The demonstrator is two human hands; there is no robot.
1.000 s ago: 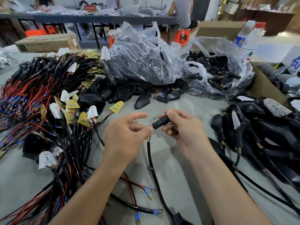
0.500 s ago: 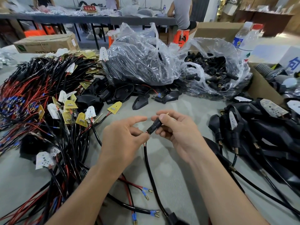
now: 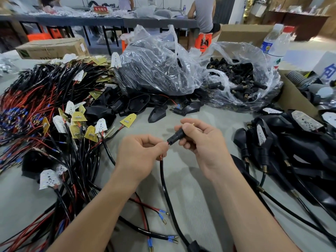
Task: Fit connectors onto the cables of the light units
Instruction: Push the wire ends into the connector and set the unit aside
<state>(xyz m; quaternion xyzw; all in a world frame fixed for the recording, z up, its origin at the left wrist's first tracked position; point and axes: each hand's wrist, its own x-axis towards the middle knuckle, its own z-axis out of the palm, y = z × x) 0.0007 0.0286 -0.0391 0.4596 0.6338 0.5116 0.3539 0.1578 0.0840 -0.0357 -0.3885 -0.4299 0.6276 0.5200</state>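
black moulded plastic, a stubby round connector (image 3: 175, 136) sits pinched in the right hand (image 3: 205, 144) above the grey table (image 3: 196, 206), its mouth meeting thin red leads (image 3: 166, 143) the left hand (image 3: 140, 155) pinches at the end of a glossy black cable (image 3: 163, 179) — the feeding-in step, i judge. next it wants a straight push, leads kept together — loose connectors (image 3: 243, 88) wait in the crinkled clear bag (image 3: 236, 51).

a grey-topped work table (image 3: 200, 188) fills the foreground. behind it runs a long dark bench (image 3: 109, 20), orange stools (image 3: 204, 40) beside it, one with a person (image 3: 201, 13) seated. brown cabinets (image 3: 300, 20) line the right; the floor (image 3: 305, 45) is pale.
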